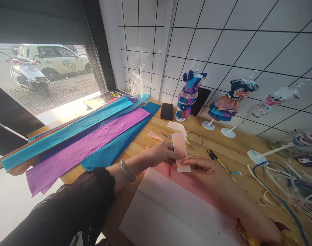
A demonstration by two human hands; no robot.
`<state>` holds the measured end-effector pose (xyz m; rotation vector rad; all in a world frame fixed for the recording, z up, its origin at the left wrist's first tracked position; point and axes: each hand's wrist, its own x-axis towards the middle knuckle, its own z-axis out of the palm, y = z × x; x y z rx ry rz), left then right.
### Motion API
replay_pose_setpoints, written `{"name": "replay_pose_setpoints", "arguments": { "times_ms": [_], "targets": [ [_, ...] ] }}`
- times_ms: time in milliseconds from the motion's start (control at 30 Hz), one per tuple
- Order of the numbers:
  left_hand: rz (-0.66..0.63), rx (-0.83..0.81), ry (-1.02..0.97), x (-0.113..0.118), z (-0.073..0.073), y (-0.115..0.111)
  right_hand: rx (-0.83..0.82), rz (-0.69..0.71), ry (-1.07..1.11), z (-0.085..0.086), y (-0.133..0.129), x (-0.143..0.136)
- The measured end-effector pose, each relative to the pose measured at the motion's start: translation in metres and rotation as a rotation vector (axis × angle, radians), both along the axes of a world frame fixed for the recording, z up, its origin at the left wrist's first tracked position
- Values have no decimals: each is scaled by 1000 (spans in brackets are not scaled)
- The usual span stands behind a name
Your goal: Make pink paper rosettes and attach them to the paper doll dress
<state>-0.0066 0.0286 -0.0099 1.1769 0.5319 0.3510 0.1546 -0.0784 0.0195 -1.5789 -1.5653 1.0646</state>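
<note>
One strip [179, 142] at my twelve o'clock was pinched in left grip [161, 152] and right grip [205, 168]; uneven tugging risked tearing.

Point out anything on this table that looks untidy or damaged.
The pale strips at the right lie in a loose tangle, unlike the flatter coloured sheets at the left. The held strip shows no obvious damage.
</note>
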Motion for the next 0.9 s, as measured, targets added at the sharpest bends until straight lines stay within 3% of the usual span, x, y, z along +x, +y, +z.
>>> {"name": "replay_pose_setpoints", "arguments": {
  "times_ms": [167,367,533,700,900],
  "targets": [
    [-10,-4,-2,0,2,-1,-21,-11,52,2,0,-3],
    [2,-2,29,0,4,-1,-21,73,-7,7,-3,-1],
    [-7,11,30,0,4,-1,-94,-25,-45,7,-5,8],
    [-48,39,46,2,1,-5,-57,-232,2,5,1,10],
    [-154,91,163,2,1,-16,-73,-200,-54,19,0,-1]
  ]
}}
